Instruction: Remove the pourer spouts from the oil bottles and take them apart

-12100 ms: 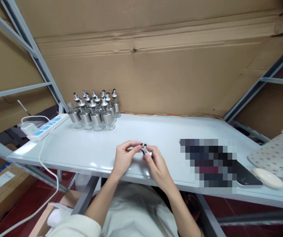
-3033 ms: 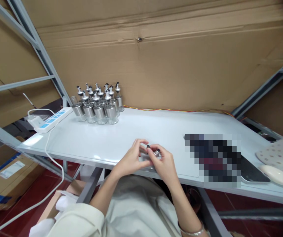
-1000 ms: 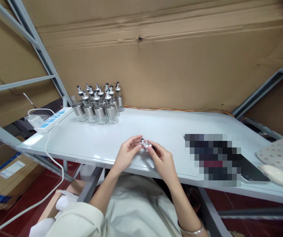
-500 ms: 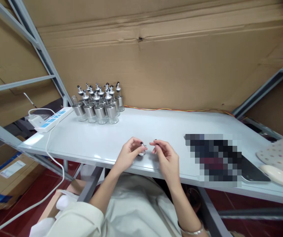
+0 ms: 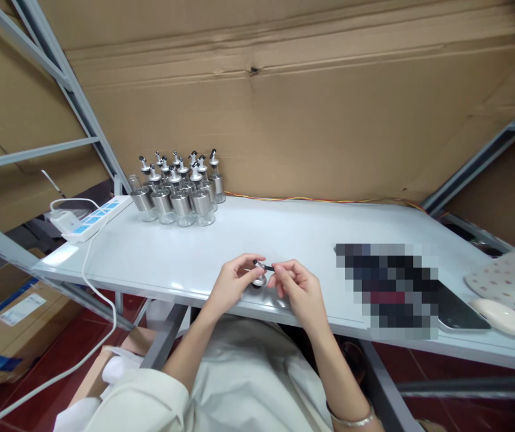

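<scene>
Near the table's front edge, my left hand (image 5: 232, 283) is closed with thumb and fingers on a silver pourer spout (image 5: 260, 280), its wider round base showing below the fingertips. My right hand (image 5: 301, 293) pinches a thin black piece (image 5: 268, 267), whose left end meets the top of the pourer; I cannot tell whether it is fitted on. Several glass oil bottles (image 5: 182, 206) with steel sleeves stand at the back left, most topped by similar silver pourers with black tips. The bottle at their left end (image 5: 141, 201) has an uncovered glass neck.
A white power strip (image 5: 99, 220) with a plug and cable lies at the table's left end. On the right are a blurred-out dark device (image 5: 461, 309), a cream oval object (image 5: 502, 317) and a dotted item (image 5: 513, 279). Cardboard (image 5: 284, 132) walls the back.
My right hand has moved slightly left, bringing the black piece to the pourer. The gap between the hands has closed. My left hand stays nearly in place, with more of the pourer's base showing.
</scene>
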`<control>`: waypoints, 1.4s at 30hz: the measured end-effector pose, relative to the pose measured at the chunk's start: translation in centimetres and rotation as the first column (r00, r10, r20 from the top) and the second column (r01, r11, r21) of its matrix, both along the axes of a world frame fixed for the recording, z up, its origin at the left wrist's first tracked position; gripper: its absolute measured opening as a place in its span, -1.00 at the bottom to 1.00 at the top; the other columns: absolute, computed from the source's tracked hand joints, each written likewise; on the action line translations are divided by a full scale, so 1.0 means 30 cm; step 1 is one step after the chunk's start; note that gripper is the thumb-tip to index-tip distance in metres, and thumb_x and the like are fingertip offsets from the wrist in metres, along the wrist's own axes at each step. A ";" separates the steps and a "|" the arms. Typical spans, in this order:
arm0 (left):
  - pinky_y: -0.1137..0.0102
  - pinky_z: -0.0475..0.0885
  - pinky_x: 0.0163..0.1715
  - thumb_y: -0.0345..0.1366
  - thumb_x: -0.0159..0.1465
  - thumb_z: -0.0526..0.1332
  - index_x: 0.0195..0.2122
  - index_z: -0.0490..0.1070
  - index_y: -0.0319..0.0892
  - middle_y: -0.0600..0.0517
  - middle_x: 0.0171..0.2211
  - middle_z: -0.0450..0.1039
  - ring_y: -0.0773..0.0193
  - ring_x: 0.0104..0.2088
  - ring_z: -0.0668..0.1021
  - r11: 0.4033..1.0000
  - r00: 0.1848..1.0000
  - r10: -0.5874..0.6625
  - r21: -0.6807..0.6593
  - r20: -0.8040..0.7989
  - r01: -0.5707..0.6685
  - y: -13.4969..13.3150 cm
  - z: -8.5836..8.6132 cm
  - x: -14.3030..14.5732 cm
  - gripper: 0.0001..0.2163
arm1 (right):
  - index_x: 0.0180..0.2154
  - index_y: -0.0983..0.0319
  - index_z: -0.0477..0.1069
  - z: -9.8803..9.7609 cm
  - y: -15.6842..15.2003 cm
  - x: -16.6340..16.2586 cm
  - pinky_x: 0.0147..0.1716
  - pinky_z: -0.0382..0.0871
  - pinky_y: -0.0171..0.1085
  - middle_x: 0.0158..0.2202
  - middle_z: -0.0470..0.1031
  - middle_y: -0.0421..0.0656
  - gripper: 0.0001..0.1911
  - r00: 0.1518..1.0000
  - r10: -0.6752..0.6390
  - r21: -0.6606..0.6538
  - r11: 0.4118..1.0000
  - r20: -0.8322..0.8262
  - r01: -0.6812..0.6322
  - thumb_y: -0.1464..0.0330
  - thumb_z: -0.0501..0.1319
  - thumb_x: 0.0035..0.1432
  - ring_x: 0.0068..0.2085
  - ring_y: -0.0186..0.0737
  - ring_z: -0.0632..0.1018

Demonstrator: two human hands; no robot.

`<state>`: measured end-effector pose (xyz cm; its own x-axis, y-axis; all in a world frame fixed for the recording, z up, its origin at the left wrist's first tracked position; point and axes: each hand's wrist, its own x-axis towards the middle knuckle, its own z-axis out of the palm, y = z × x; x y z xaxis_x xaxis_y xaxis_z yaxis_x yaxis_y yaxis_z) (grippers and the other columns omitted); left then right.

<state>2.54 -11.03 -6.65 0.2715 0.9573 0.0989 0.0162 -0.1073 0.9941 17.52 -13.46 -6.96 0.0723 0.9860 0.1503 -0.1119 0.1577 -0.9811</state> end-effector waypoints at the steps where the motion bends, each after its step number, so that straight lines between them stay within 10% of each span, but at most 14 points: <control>1: 0.49 0.33 -0.36 -0.21 0.10 0.29 -0.18 0.49 -0.22 0.05 -0.44 0.46 0.36 -0.40 0.49 1.000 1.000 0.001 -0.014 -0.001 -0.001 0.000 0.000 0.000 -0.72 | -0.42 0.27 0.37 0.002 0.001 0.001 -0.65 0.12 -0.41 -0.63 0.45 -0.21 -0.68 1.000 0.004 -0.010 1.000 -0.002 -0.004 0.12 0.24 0.03 -0.67 -0.45 0.27; 23: 0.46 0.38 -0.30 -0.20 0.04 0.35 -0.28 0.35 -0.20 0.03 -0.41 0.53 0.31 -0.33 0.56 0.989 0.966 0.150 -0.034 0.210 -0.146 0.000 -0.012 0.011 -0.71 | -0.40 0.24 0.54 -0.023 -0.003 -0.009 -0.41 0.35 -0.32 -0.43 0.55 -0.12 -0.81 0.926 -0.119 0.217 0.975 0.358 0.041 0.28 0.22 0.09 -0.44 -0.28 0.48; 31: 0.46 0.37 -0.31 -0.26 0.02 0.37 -0.03 0.25 -0.15 0.12 -0.50 0.47 0.33 -0.40 0.55 0.991 0.989 -0.073 -0.098 0.127 0.086 -0.029 0.017 0.009 -0.50 | -0.46 0.24 0.53 -0.017 -0.013 -0.005 -0.50 0.32 -0.33 -0.52 0.48 -0.16 -0.81 0.912 -0.354 0.189 0.929 0.208 0.318 0.24 0.28 0.03 -0.47 -0.29 0.44; 42: 0.47 0.35 -0.33 -0.17 0.04 0.36 -0.24 0.31 -0.20 0.07 -0.46 0.48 0.37 -0.41 0.52 0.997 0.986 -0.022 -0.070 0.165 0.034 -0.018 -0.005 0.011 -0.65 | -0.32 0.18 0.58 -0.015 -0.014 -0.013 -0.38 0.40 -0.30 -0.40 0.52 -0.15 -0.86 0.917 -0.281 0.347 0.921 0.282 0.175 0.37 0.22 0.11 -0.38 -0.28 0.51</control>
